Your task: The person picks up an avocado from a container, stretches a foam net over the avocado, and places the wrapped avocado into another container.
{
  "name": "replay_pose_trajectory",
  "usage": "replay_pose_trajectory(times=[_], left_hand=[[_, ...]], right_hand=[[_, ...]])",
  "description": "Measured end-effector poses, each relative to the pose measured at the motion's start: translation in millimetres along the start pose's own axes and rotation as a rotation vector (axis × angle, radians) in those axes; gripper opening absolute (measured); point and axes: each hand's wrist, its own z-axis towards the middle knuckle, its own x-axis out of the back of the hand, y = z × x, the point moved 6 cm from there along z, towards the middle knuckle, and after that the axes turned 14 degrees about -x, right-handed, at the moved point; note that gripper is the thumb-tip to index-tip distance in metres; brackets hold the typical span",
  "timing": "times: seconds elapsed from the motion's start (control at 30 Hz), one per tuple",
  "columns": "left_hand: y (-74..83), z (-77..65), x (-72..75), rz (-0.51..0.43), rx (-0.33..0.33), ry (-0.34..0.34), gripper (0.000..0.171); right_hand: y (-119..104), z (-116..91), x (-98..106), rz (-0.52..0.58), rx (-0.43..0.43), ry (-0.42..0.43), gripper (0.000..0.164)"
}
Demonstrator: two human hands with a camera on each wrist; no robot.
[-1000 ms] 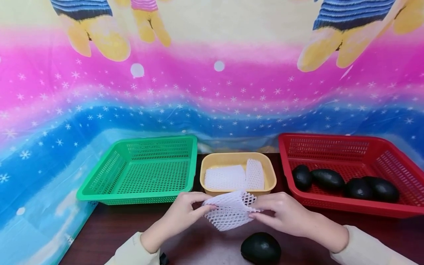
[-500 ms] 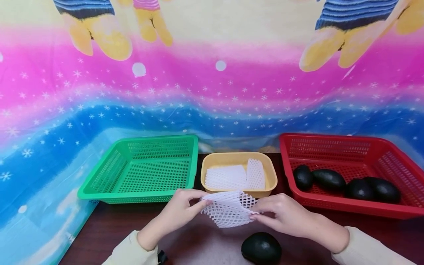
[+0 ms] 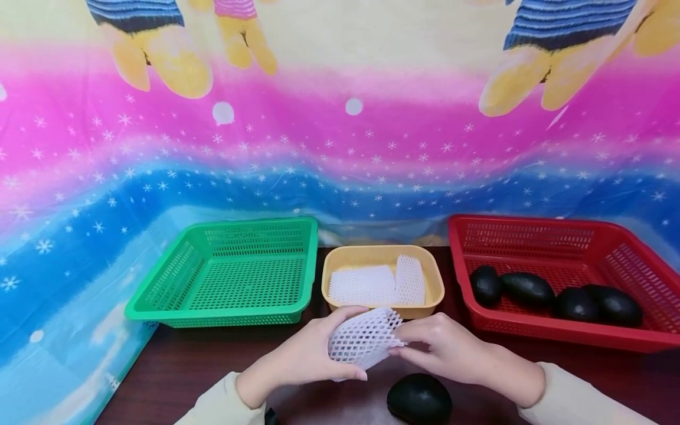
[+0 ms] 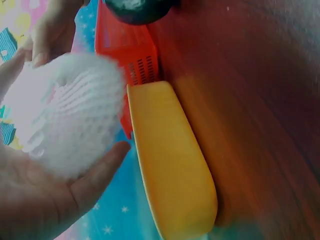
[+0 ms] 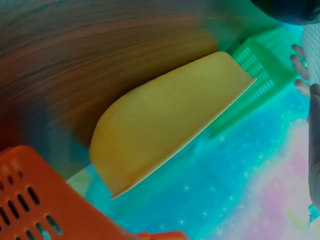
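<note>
A white foam fruit net (image 3: 366,341) is held up over the dark table, between both hands. My left hand (image 3: 297,359) cups it from the left, thumb in front and the fingers mostly hidden behind it. At the net's right-hand mouth, my right hand (image 3: 451,349) pinches the edge between thumb and fingers. In the left wrist view the net (image 4: 75,115) looks rounded and puffed out, resting in the palm. A dark, glossy avocado (image 3: 419,398) lies on the table just below the hands.
Behind the hands stands a yellow tub (image 3: 382,310) with more foam nets (image 3: 362,284). A green basket (image 3: 218,319) is to the left. The red basket (image 3: 574,336) on the right holds several avocados (image 3: 527,289). A patterned cloth (image 3: 340,147) hangs at the back.
My left hand has shifted from pinching the net's left edge to cupping around it, and the flat net has rounded out. My right hand keeps its pinch; the avocado stays put.
</note>
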Motion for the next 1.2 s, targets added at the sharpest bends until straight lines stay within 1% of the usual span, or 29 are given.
replay_pose_trajectory(times=[0.07, 0.17, 0.27, 0.33, 0.4, 0.53, 0.6, 0.7, 0.77, 0.83, 1.0, 1.13, 1.2], left_hand=[[-1.8, -0.2, -3.5, -0.015, 0.016, -0.017, 0.093], [-4.0, -0.5, -6.9, -0.022, 0.028, -0.034, 0.093], [-4.5, -0.9, -6.5, 0.018, 0.024, -0.037, 0.088], [-4.5, -1.1, -2.9, 0.057, 0.020, -0.026, 0.086], [-4.0, -2.0, 2.6, 0.093, 0.015, -0.008, 0.085], [-2.3, -6.7, 13.2, 0.129, 0.002, 0.026, 0.082], [-1.8, -9.6, 17.0, 0.143, -0.013, 0.031, 0.080], [-3.0, -13.4, 20.3, 0.151, -0.016, 0.024, 0.079], [-5.1, -16.0, 21.3, 0.151, -0.005, 0.013, 0.079], [-7.4, -18.6, 22.0, 0.146, 0.006, 0.003, 0.078], [-12.1, -24.6, 23.4, 0.150, 0.013, 0.003, 0.077], [-15.6, -25.6, 23.2, 0.160, 0.014, 0.005, 0.079], [-17.0, -25.7, 22.7, 0.164, 0.013, 0.004, 0.080]], right_hand=[[-1.2, 1.4, -2.1, 0.008, 0.004, -0.002, 0.009], [-3.4, 2.8, -4.7, -0.003, 0.017, 0.000, 0.011], [-5.9, 2.3, -3.7, -0.049, 0.038, 0.034, 0.019], [-7.5, 2.1, -0.7, -0.082, 0.038, 0.060, 0.026], [-9.1, 2.0, 3.3, -0.092, 0.018, 0.065, 0.035], [-12.2, 0.8, 10.4, -0.057, -0.041, 0.023, 0.044], [-14.2, -1.3, 14.4, -0.051, -0.058, 0.014, 0.048], [-14.8, -7.0, 19.8, -0.072, -0.100, 0.004, 0.055], [-11.8, -12.7, 21.8, -0.069, -0.165, -0.026, 0.058], [-6.5, -19.4, 21.2, -0.041, -0.241, -0.073, 0.059], [9.2, -37.7, 10.9, 0.018, -0.399, -0.196, 0.062], [18.7, -52.2, 1.9, 0.019, -0.475, -0.293, 0.069], [22.0, -58.1, -2.1, 0.056, -0.485, -0.339, 0.072]])
